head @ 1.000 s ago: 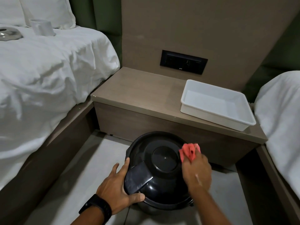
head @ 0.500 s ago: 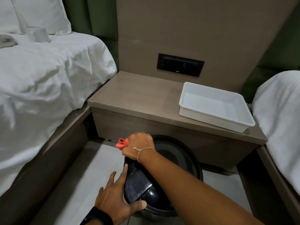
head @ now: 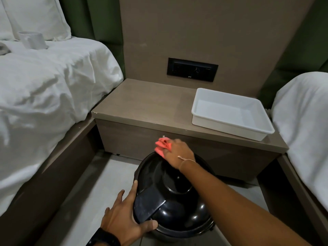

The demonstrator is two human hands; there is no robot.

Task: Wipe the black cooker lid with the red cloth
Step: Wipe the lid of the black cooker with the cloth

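The black cooker lid sits on its cooker on the floor in front of the bedside table. My right hand reaches across it and presses the bunched red cloth against the lid's far rim. My left hand lies flat against the lid's near left side, thumb curled under its grey handle plate, fingers spread. My right forearm hides the lid's right half.
A white tray rests on the right of the wooden bedside table. White-sheeted beds flank both sides, and a white cup stands on the left bed. A black socket panel is on the wall. Grey floor lies left of the cooker.
My right hand swept the red cloth from the lid's right side across to the far left, then back toward the far middle rim. My left hand stayed braced on the lid.
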